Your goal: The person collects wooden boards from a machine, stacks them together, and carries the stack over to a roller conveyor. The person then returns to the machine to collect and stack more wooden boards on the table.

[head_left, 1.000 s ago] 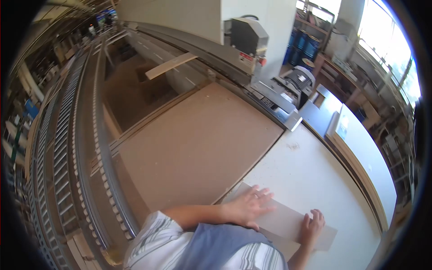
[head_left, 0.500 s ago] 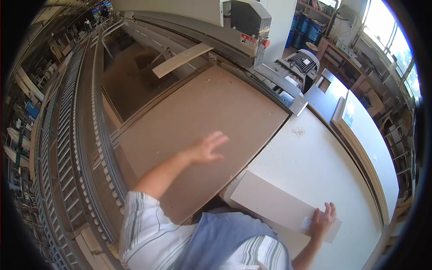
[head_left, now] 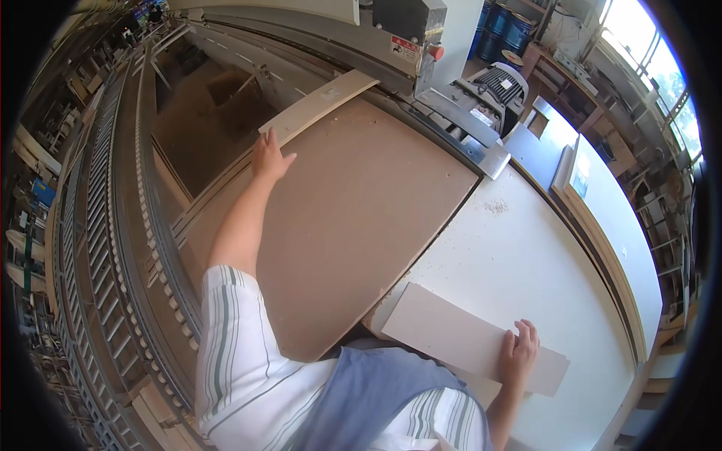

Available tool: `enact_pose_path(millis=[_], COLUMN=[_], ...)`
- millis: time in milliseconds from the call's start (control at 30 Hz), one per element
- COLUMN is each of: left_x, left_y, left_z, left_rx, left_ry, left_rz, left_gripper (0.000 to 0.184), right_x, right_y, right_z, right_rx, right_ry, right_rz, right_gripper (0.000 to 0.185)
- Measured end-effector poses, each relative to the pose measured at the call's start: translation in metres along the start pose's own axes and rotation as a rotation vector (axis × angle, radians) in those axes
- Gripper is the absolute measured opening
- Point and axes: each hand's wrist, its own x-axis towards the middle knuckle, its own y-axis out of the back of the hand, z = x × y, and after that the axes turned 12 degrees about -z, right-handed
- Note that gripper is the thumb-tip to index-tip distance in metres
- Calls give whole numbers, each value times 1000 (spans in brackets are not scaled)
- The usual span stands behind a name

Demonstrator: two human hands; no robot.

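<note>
Head view: left hand (head_left: 271, 159), fingers spread, at strip (head_left: 320, 104); right hand (head_left: 520, 353) on board (head_left: 451, 325), fingers' grasp unclear.

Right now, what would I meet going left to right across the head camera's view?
Long, ladder-like grey metal track → bare left hand → long, pale, flat strip → red-and-white rectangular label → round red button → bare right hand → bright glass window.
</note>
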Motion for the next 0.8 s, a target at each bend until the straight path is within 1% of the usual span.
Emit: enact_pose_path(millis=[33, 167, 333, 367, 500, 700, 800], left_x=[4, 17, 33, 30, -23, -83, -110], left_y=[3, 26, -23, -21, 10, 13, 35], left_z=[6, 40, 61, 71, 126, 151, 150], left_rx=[-1, 32, 42, 40, 13, -107, -184], left_ry=[-6, 35, -131, -142, -111, -176, -315], left_rz=[-6, -240, -292, -293, -361, -437, -438], left_gripper=[84, 98, 97, 97, 95, 92, 91], right_x=[1, 2, 1, 2, 2, 4, 2], right_y=[0, 0, 4, 5, 5, 8, 9], right_z=[0, 0, -3, -3, -3, -1, -2], right_rx=[-2, -27, -14, -17, -10, -35, -33], right_ry=[-8, 50, 51, 42, 81, 76, 113], right_rz=[-1, 36, 22, 27, 41, 6, 26], right_gripper=[26, 21, 20, 20, 19, 20, 20])
